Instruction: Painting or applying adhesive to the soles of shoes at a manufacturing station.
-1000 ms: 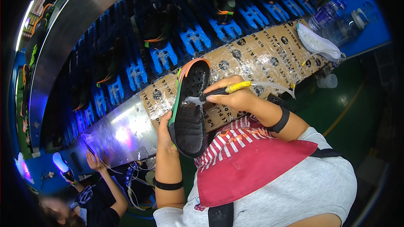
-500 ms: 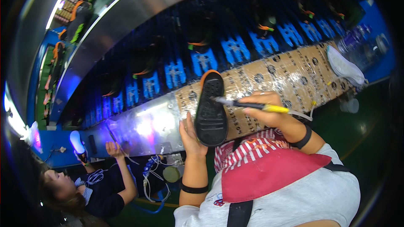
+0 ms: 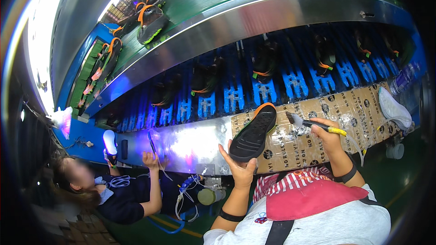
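My left hand (image 3: 240,169) grips the heel end of a black shoe sole (image 3: 253,132) with an orange rim at its toe. The sole tilts over the left end of a cardboard sheet (image 3: 318,147), its ridged, dimpled face showing. In my right hand (image 3: 329,137) is a brush (image 3: 305,121) with a black and yellow handle and a thin tube at its rear. The bristles point left and stand apart from the sole, over the cardboard.
Blue racks (image 3: 265,93) holding dark shoes line the bench's far side. Above runs a green conveyor (image 3: 200,11) with shoes. A white shoe-shaped piece (image 3: 394,109) and a purple-labelled bottle (image 3: 403,80) sit at right. At left a co-worker (image 3: 131,195) holds a white sole (image 3: 109,142).
The brush has come off the sole and moved right of it. The sole has tilted further to the right. My view has shifted, so more of the conveyor shows.
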A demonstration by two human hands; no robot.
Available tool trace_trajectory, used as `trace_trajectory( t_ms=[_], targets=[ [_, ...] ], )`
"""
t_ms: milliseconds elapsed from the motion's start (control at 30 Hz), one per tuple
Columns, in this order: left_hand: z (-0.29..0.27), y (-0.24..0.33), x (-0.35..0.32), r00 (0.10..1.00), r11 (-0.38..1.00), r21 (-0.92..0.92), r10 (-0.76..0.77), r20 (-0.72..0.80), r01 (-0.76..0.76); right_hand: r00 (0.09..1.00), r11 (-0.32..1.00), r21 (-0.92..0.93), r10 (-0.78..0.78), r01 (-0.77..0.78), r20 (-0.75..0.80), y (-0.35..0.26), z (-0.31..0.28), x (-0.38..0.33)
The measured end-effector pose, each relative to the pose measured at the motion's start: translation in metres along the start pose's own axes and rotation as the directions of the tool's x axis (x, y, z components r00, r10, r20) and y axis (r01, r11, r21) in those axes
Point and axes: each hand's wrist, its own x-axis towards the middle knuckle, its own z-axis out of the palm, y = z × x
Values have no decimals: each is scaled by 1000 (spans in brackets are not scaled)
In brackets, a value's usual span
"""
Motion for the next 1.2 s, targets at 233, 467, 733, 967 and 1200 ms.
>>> trace_trajectory(
  t_ms=[233, 467, 733, 967, 1200],
  targets=[
    [-11, -4, 10, 997, 999, -21, 28, -66, -29, 997, 998, 13, 61, -60, -38, 8, -1, 3],
    [-14, -5, 6, 999, 1000, 16, -5, -44, 6, 955, 906, 366, 271, -211, -121, 50, -21, 22],
    [-44, -35, -3, 998, 996, 79, -30, -57, 35, 926, 726, 618, 378, -302, 9, 84, -52, 37],
    [-47, -56, -23, 993, 895, 431, -88, -81, 114, 930, 841, 442, 365, -311, -39, 83, -40, 30],
    [-43, -75, -22, 984, 631, 767, 181, 1, -117, 939, 846, 450, 341, -287, -42, 87, -40, 26]
  ],
)
